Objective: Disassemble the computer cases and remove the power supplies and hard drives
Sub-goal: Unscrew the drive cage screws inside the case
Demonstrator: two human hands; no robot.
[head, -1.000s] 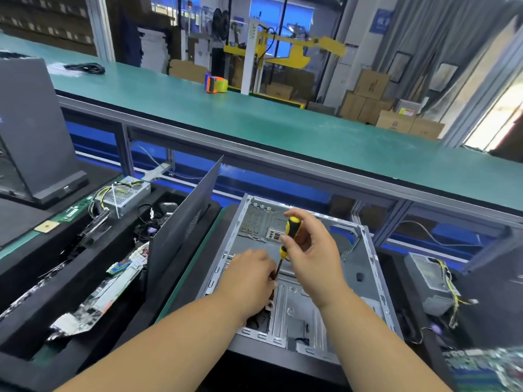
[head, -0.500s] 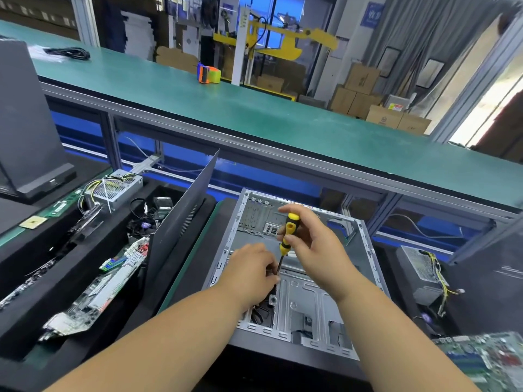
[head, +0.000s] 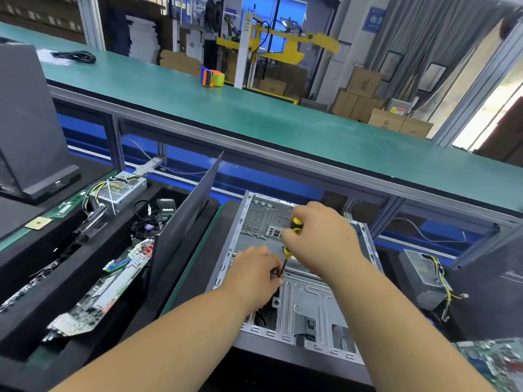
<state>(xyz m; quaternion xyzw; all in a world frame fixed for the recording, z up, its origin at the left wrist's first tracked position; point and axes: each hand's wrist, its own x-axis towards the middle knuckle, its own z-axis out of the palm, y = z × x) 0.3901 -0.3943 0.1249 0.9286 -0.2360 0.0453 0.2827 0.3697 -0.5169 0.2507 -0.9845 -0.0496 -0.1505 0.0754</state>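
A long green-topped desk (head: 254,120) with a grey metal edge runs across the far side, carrying an orange and green tape dispenser (head: 212,77). On the near, lower desk surface, the open grey sheet-metal computer case (head: 308,301) lies on its side directly in front of the person, its interior bare metal panels facing up. Left of it a dark grey side panel (head: 184,222) stands tilted on edge, leaning against a black foam tray (head: 42,278) that holds green circuit boards (head: 99,298) and black cables. A silver boxy power supply with yellow wires (head: 121,189) sits at the tray's far end; a second grey power supply (head: 424,281) rests to the right of the case.

Both hands are over the middle of the case. The right hand (head: 325,236) is clenched round the yellow and black handle of a screwdriver (head: 291,239), held nearly upright with its shaft pointing down. The left hand (head: 254,273) curls its fingers at the lower shaft, seemingly pinching it near the tip, though the contact point is hidden by the fingers.
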